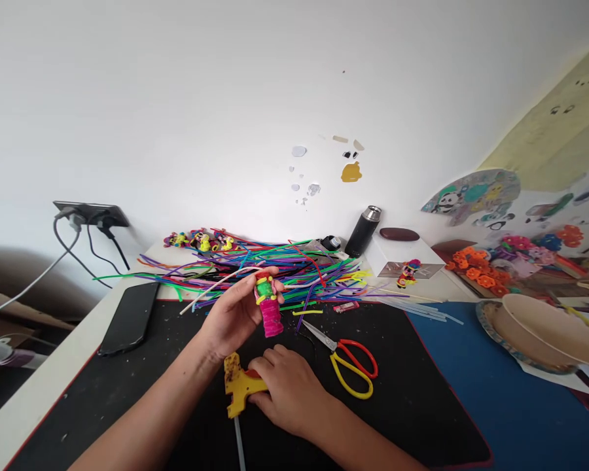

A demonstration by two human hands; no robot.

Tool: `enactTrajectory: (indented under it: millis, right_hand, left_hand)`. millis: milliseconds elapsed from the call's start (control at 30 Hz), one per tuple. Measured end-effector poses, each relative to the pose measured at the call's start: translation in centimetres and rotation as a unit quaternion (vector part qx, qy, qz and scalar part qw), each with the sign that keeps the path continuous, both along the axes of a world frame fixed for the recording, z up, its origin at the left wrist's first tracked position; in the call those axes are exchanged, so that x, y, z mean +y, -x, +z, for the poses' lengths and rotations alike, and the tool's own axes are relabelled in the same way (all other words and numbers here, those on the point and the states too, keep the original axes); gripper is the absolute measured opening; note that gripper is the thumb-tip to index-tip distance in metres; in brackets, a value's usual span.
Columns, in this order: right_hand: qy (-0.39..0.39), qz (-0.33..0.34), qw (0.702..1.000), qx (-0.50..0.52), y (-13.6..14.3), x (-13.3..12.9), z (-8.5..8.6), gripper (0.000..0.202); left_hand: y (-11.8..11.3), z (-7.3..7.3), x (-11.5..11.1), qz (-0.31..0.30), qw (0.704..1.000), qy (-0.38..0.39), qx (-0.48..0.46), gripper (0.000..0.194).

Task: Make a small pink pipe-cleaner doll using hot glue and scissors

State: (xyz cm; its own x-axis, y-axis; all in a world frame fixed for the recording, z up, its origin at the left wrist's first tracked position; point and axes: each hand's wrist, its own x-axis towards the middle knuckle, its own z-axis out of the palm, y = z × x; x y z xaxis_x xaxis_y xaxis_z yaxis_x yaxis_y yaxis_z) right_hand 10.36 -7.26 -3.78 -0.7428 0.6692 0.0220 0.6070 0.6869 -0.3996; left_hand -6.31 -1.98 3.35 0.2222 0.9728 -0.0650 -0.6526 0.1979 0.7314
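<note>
Pinched in the fingers of my left hand (pixel 235 313) is a small pipe-cleaner figure (pixel 269 307), with a magenta lower part, a green middle and yellow bands. Pale pipe-cleaner strands run out to both sides of it. Just below, my right hand (pixel 289 386) is wrapped round the handle of a yellow glue gun (pixel 236 386), whose body shows dark stains. A clear glue stick (pixel 239 445) pokes out of the gun toward me. Scissors (pixel 346 356) with one red and one yellow handle lie partly open to the right of my right hand.
A heap of coloured pipe cleaners (pixel 235 261) lies along the wall. A phone (pixel 130 317) rests at left on the black mat (pixel 397 418). Behind stand a black thermos (pixel 363 232) and a white box (pixel 397 255); bowls (pixel 550 327) sit at right.
</note>
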Motion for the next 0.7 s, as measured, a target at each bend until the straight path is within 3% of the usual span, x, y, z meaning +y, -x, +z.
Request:
enactTrajectory:
  millis: [233,367,467,533,700]
  right_hand:
    - [0.093,-0.024,0.989,0.113,0.1,-0.2,-0.8,0.026]
    - [0.214,-0.094,0.943,0.238,-0.1,-0.6,-1.5,0.024]
    - [0.337,-0.146,0.858,0.359,-0.7,-0.1,-1.7,0.025]
    - [0.380,-0.171,0.794,0.443,-1.3,0.5,-1.7,0.042]
    - [0.495,-0.242,0.598,0.582,-2.8,2.0,-0.7,0.055]
  left_hand:
    - [0.2,0.5,-0.2,-0.014,0.999,0.003,-0.039,0.037]
    - [0.9,1.2,-0.3,-0.011,0.997,-0.017,-0.078,0.033]
    - [1.8,1.4,-0.1,-0.001,0.995,-0.038,-0.096,0.032]
    - [2.4,1.4,0.1,0.012,0.993,-0.043,-0.108,0.032]
    - [3.4,0.9,0.9,0.050,0.991,-0.034,-0.117,0.033]
